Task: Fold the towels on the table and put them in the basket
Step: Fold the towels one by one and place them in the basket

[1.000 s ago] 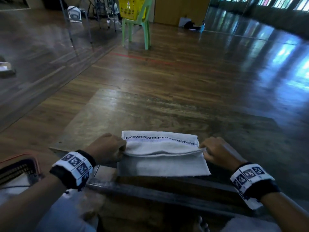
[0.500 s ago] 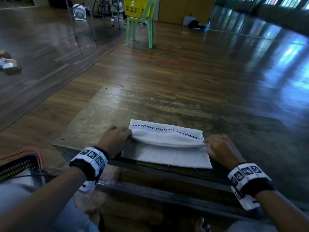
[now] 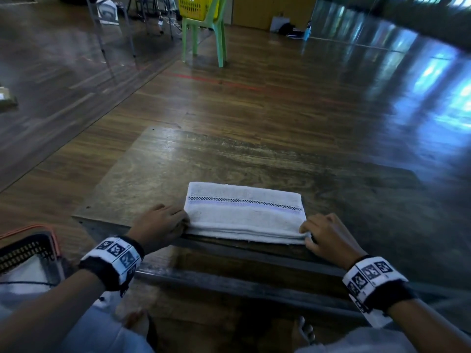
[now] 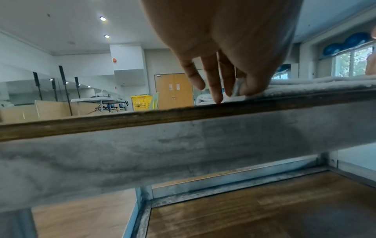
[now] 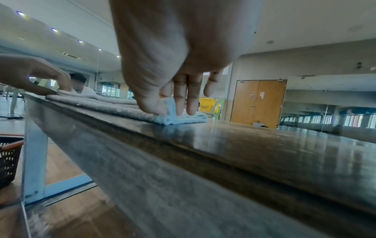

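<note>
A white towel point(image 3: 244, 212) with a black checked stripe lies folded in a flat band at the near edge of the wooden table point(image 3: 229, 161). My left hand point(image 3: 163, 225) pinches the towel's near left corner point(image 4: 238, 88) between thumb and fingers. At the other end, my right hand point(image 3: 323, 235) pinches the near right corner point(image 5: 168, 111) the same way. A dark basket point(image 3: 28, 248) with an orange rim stands on the floor at my left, with white cloth in it.
A green plastic chair point(image 3: 204, 34) carrying a yellow basket point(image 3: 196, 6) stands far ahead on the wooden floor. The table's metal frame point(image 4: 142, 161) runs under its near edge. My knees and bare feet are under the table.
Both hands have brought the upper flap of the towel towards me and laid it over the lower part, so the fold now lies flat and even with the near edge.
</note>
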Tool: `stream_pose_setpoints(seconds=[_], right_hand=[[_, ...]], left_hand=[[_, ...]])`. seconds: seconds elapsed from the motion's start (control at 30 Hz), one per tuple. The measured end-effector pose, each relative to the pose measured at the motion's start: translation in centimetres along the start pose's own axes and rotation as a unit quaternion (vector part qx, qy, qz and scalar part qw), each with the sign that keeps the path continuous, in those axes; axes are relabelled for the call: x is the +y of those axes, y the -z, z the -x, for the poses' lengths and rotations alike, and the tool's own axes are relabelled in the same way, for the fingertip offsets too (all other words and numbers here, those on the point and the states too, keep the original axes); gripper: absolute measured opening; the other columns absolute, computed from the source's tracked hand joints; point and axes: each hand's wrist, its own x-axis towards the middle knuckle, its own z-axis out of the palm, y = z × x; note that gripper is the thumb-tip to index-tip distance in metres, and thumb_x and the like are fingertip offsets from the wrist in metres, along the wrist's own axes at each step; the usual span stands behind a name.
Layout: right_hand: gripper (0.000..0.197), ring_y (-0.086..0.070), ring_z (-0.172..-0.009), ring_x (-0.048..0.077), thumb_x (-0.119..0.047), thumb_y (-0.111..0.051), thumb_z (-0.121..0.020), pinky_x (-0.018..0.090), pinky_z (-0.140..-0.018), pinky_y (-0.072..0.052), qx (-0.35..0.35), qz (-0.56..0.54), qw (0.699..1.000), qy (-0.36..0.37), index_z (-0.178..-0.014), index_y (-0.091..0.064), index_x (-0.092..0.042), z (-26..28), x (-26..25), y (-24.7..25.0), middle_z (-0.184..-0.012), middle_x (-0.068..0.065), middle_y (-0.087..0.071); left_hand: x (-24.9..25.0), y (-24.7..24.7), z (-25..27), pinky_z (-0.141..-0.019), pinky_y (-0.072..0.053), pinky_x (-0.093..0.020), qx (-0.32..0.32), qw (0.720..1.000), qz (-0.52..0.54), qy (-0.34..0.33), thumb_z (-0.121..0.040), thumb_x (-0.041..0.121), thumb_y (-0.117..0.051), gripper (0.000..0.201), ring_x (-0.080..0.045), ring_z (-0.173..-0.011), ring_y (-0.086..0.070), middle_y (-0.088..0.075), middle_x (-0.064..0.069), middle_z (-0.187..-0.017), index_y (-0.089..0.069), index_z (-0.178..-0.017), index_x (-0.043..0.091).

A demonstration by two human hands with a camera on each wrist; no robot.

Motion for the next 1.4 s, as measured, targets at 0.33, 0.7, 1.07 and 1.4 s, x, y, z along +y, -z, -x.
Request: stream_pose_setpoints(seconds=[0.33,0.7,1.07,1.4], right_hand=[[0.013,-0.060,-0.081,0.010,-0.026,-0.060,-0.079,0.020,-0.078,-0.028,0.057,-0.069,0.996,-0.026,-0.090,-0.066,-0.022,1.4,0.3,1.0,-0.087,-0.009,-0.063],[0.024,-0.054,-0.085,0.008,-0.030,-0.051,-0.080,0.019,-0.077,-0.031,0.118,-0.081,0.990,-0.019,-0.094,-0.067,-0.018,2.5,0.2,1.5,-0.090,-0.005,-0.063],[0.019,-0.062,-0.087,0.011,-0.020,-0.068,-0.079,0.022,-0.080,-0.036,0.056,-0.048,0.997,0.014,-0.098,-0.069,-0.020,3.1,0.3,0.1,-0.095,-0.004,-0.068],[0.026,-0.063,-0.084,0.010,-0.015,-0.077,-0.072,0.026,-0.076,-0.045,0.036,-0.051,0.998,0.023,-0.096,-0.070,-0.019,3.5,-0.2,-0.4,-0.094,-0.004,-0.069]], left_hand=[[-0.4,0.7,0.5,-0.071,-0.034,-0.028,0.084,0.996,0.021,-0.030,-0.080,0.035,-0.049,0.023,-0.020,-0.071,-0.064,-0.067,0.003,-0.085,-0.066,-0.086,0.020],[0.0,1.3,0.8,-0.073,-0.036,-0.027,0.163,0.984,0.056,-0.035,-0.083,0.029,-0.052,0.020,-0.019,-0.075,-0.065,-0.068,0.004,-0.085,-0.068,-0.086,0.018],[-0.3,-0.5,2.0,-0.075,-0.035,-0.026,0.100,0.992,0.053,-0.056,-0.083,0.031,-0.052,0.018,-0.017,-0.076,-0.066,-0.068,0.005,-0.091,-0.063,-0.093,0.022],[-0.1,-0.6,2.4,-0.080,-0.034,-0.026,0.050,0.994,-0.017,-0.091,-0.078,0.034,-0.062,0.025,-0.015,-0.085,-0.067,-0.069,0.005,-0.097,-0.067,-0.099,0.021]])
